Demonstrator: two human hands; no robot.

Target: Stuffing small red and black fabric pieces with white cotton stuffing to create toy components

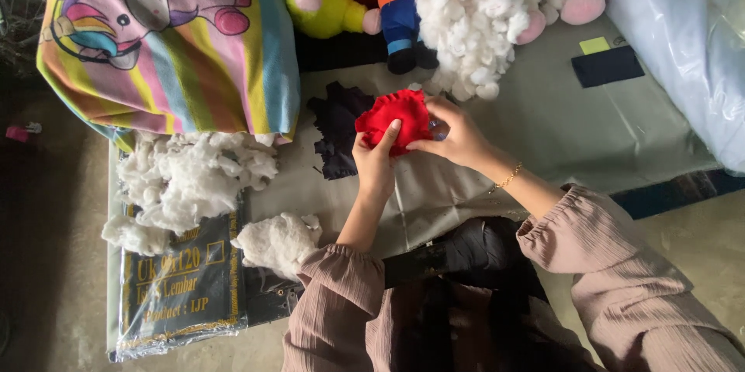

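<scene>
1 red fabric piece [394, 117], ruffled edge, held above the grey sheet [590, 135] at centre. 2 hands: left hand [375, 161] gripping its lower edge, thumb up on the cloth; right hand [458, 138] pinching its right side. 3 white stuffing heaps [190, 174]. 1 dark cloth scrap [335, 128]. 1 striped unicorn cushion [174, 34].

Both hands hold a red fabric piece [394, 117] at centre: the left hand [375, 161] pinches its lower edge, the right hand [458, 138] at three o'clock. White stuffing [190, 174] lies at nine o'clock, a dark cloth [335, 128] just beside.
</scene>
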